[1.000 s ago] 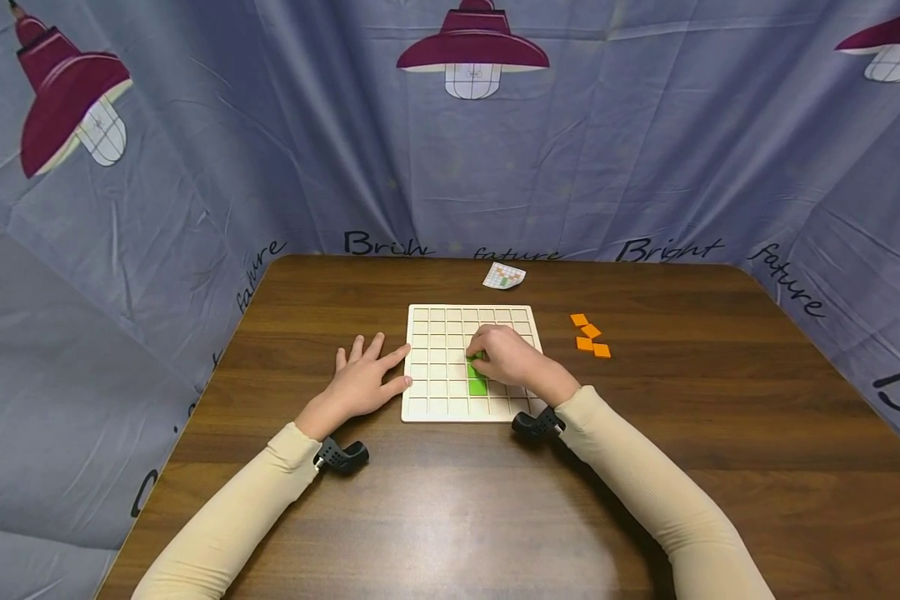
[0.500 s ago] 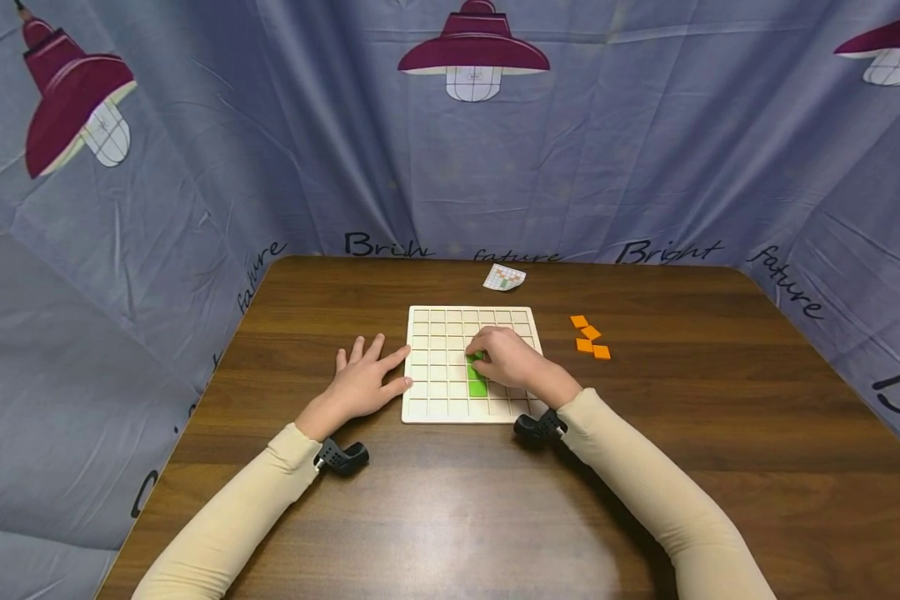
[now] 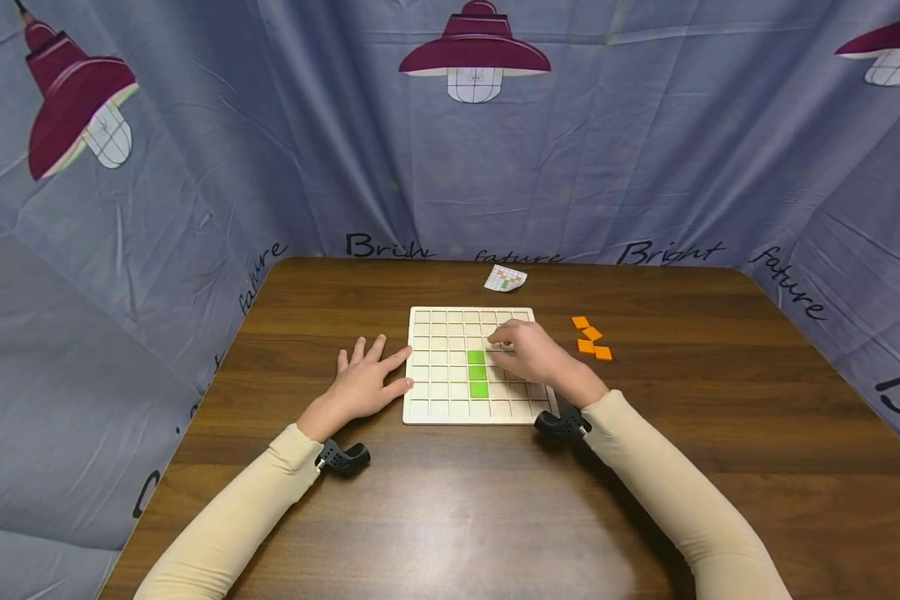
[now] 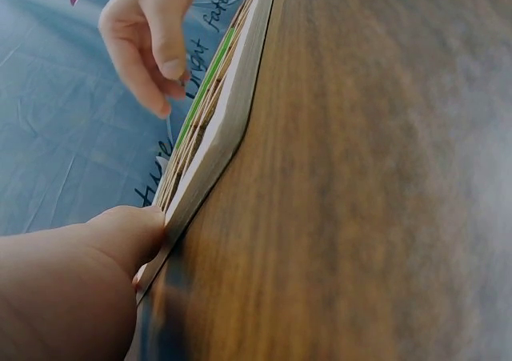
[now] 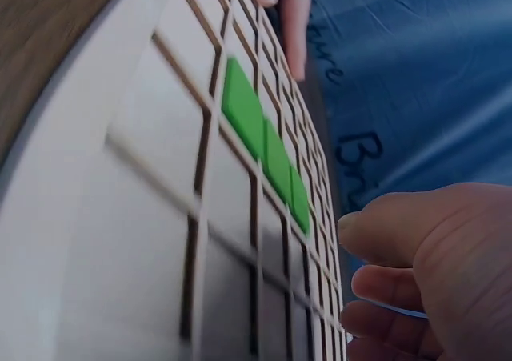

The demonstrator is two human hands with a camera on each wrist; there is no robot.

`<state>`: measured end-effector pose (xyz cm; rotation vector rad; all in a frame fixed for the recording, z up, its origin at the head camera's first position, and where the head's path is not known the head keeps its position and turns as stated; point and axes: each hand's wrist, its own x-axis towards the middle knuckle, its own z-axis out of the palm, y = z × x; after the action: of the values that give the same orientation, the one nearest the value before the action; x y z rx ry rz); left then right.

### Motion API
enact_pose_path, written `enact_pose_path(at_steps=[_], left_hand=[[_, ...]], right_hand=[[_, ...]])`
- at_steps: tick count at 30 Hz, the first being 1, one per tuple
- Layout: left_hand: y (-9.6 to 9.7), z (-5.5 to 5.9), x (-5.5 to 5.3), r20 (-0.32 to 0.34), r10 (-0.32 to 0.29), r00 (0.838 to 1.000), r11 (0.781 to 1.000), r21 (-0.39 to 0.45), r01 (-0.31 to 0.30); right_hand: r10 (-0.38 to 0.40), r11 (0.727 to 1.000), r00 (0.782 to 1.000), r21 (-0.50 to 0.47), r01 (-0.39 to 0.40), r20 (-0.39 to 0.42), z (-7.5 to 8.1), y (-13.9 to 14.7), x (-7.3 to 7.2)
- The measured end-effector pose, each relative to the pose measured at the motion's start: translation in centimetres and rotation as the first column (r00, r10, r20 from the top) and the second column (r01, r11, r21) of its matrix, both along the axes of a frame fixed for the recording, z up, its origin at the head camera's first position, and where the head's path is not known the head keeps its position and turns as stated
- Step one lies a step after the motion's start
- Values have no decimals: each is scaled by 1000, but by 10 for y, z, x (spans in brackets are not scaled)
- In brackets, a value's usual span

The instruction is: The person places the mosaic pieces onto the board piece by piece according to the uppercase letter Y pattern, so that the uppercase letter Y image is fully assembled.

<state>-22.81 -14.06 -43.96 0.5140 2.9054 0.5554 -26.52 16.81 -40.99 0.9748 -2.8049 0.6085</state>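
A pale square grid board (image 3: 431,389) lies on the wooden table. Three green square tiles (image 3: 477,372) fill a column of cells near its middle; the right wrist view shows them seated in line. Spread on the table at the board's left side, my left hand (image 3: 360,382) touches the edge with thumb and forefinger. My right hand (image 3: 528,354) hovers above the board's right half, just right of the green tiles. Its fingers are loosely bent, and no tile shows between them in the right wrist view.
Several orange tiles (image 3: 592,335) lie right of the board. Behind the board is a small paper card (image 3: 506,278) printed with a coloured grid. A blue-grey curtain (image 3: 330,150) hangs around the table's back and sides.
My right hand has let go of the farthest green tile and moved right and up, uncovering all three green tiles. My left hand stays in place.
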Motion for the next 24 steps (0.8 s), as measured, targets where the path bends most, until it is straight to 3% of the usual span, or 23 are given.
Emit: enact_pose_path(at_steps=[14,24], left_hand=[[-1,2,1,15,9,1000,1000,8,-9],[-1,1,1,10,2,1000,1000,2,-2]], right_hand=[[-167,985,985,27,168,-38,3,90,6],[-261,963,965,54,262,-39,-1,130,13]])
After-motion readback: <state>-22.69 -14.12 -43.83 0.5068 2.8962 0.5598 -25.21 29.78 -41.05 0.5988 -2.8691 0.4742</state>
